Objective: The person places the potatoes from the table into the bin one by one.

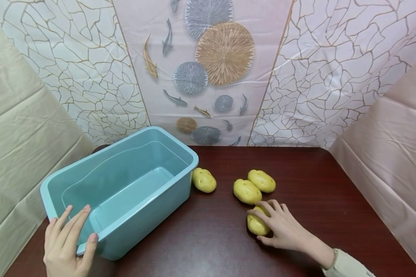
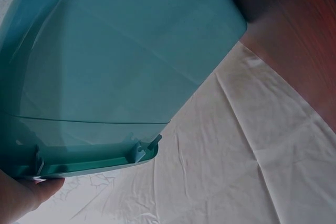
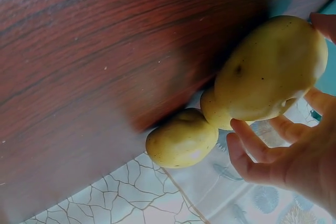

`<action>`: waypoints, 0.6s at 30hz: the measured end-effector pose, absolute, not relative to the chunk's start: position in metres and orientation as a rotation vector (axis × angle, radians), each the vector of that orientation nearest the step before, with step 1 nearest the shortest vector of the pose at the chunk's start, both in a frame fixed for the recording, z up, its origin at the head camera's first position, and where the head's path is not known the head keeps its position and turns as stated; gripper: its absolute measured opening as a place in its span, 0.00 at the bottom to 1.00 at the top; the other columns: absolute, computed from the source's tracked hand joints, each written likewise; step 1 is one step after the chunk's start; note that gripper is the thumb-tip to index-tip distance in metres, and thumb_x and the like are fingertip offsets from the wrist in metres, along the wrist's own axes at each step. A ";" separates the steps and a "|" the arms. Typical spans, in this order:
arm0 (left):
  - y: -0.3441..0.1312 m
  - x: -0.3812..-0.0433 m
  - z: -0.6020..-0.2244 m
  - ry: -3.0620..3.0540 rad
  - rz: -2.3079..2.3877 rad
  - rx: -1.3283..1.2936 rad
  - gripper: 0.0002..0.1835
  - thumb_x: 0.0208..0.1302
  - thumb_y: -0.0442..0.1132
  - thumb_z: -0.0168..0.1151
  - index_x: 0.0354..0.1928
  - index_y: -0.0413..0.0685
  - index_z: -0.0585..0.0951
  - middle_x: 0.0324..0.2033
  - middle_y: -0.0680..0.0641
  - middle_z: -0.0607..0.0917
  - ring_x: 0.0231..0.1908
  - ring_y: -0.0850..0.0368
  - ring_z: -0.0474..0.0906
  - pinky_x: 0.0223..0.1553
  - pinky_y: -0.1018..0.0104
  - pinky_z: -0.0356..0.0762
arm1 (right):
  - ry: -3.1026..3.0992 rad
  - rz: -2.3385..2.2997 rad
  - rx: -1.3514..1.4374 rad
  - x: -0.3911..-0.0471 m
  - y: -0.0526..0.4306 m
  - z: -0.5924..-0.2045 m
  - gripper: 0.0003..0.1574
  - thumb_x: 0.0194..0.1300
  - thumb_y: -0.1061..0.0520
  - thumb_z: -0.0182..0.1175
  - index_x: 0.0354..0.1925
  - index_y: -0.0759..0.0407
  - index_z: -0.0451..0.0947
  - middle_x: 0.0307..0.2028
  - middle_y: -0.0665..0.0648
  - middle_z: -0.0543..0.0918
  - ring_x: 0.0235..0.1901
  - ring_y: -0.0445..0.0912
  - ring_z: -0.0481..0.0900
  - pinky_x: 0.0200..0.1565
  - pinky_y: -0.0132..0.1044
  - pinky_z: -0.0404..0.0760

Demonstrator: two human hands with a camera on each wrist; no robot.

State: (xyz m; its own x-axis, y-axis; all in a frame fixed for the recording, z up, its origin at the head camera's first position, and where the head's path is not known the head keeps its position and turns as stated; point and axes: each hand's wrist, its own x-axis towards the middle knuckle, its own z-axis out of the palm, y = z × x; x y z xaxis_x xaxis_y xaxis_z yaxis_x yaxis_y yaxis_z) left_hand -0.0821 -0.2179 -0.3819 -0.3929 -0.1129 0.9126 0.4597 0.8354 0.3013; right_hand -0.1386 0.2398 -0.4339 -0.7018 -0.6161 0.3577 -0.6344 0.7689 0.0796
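On the left stands a light blue plastic tub [image 1: 152, 207], with nothing visible on its floor. My left hand [image 1: 66, 246] rests over its near rim, fingers fairly straight and reaching over the inside, thumb by the corner. In the left wrist view, part of that hand [image 2: 29, 195] touches the rim from outside. My right hand [image 1: 286, 231] holds a yellow potato [image 1: 257, 224] between thumb and fingers, close over the table. Two more potatoes, one nearer [image 1: 247, 191] and one farther [image 1: 261, 181], lie side by side just beyond it.
Another potato [image 1: 204, 180] lies against the tub's right end. The dark red wooden table [image 1: 208, 238] has patterned cloth [image 1: 298, 127] hung behind it and plain cloth [image 1: 384, 161] along the right side.
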 end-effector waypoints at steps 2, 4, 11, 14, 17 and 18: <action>-0.218 -0.082 -0.381 -1.875 -0.630 -0.267 0.28 0.60 0.55 0.49 0.44 0.36 0.80 0.51 0.62 0.77 0.59 0.60 0.67 0.62 0.59 0.53 | -2.602 0.073 0.953 -0.139 0.240 -0.434 0.45 0.31 0.39 0.69 0.53 0.43 0.71 0.51 0.52 0.72 0.44 0.48 0.66 0.36 0.41 0.61; -0.217 -0.082 -0.380 -1.869 -0.629 -0.273 0.28 0.60 0.55 0.49 0.44 0.35 0.80 0.51 0.61 0.77 0.59 0.60 0.67 0.62 0.59 0.53 | -2.608 0.078 0.949 -0.139 0.240 -0.435 0.45 0.31 0.39 0.69 0.53 0.43 0.71 0.51 0.53 0.72 0.44 0.48 0.67 0.36 0.42 0.61; -0.217 -0.082 -0.380 -1.870 -0.631 -0.273 0.28 0.60 0.55 0.49 0.44 0.35 0.80 0.51 0.62 0.76 0.59 0.60 0.67 0.62 0.59 0.53 | -2.633 0.081 0.941 -0.140 0.241 -0.437 0.47 0.31 0.38 0.69 0.54 0.43 0.70 0.52 0.52 0.71 0.43 0.47 0.66 0.36 0.41 0.61; -0.217 -0.082 -0.380 -1.870 -0.630 -0.272 0.28 0.60 0.55 0.49 0.44 0.35 0.80 0.51 0.62 0.76 0.59 0.60 0.67 0.62 0.59 0.53 | -2.640 0.081 0.942 -0.141 0.242 -0.438 0.47 0.31 0.38 0.69 0.55 0.43 0.69 0.52 0.51 0.70 0.43 0.46 0.66 0.36 0.40 0.60; -0.217 -0.082 -0.380 -1.866 -0.630 -0.270 0.28 0.60 0.55 0.49 0.44 0.35 0.80 0.51 0.62 0.77 0.59 0.60 0.67 0.62 0.59 0.53 | -2.646 0.080 0.945 -0.141 0.242 -0.438 0.48 0.31 0.38 0.69 0.55 0.42 0.69 0.52 0.52 0.70 0.42 0.46 0.66 0.35 0.40 0.60; -0.217 -0.082 -0.380 -1.864 -0.630 -0.270 0.28 0.60 0.55 0.49 0.44 0.35 0.80 0.51 0.62 0.77 0.59 0.60 0.67 0.62 0.59 0.53 | -2.647 0.080 0.947 -0.141 0.242 -0.438 0.48 0.31 0.38 0.69 0.55 0.42 0.69 0.52 0.52 0.70 0.42 0.46 0.66 0.35 0.40 0.60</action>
State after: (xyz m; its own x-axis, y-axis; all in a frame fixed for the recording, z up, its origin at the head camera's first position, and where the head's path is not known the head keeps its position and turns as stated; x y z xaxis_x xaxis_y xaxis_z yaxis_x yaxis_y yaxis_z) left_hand -0.0822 -0.2170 -0.3798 -0.3780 -0.1113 0.9191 0.4693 0.8327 0.2939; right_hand -0.1414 0.2419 -0.4379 -0.7256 -0.6079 0.3224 -0.6262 0.7776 0.0569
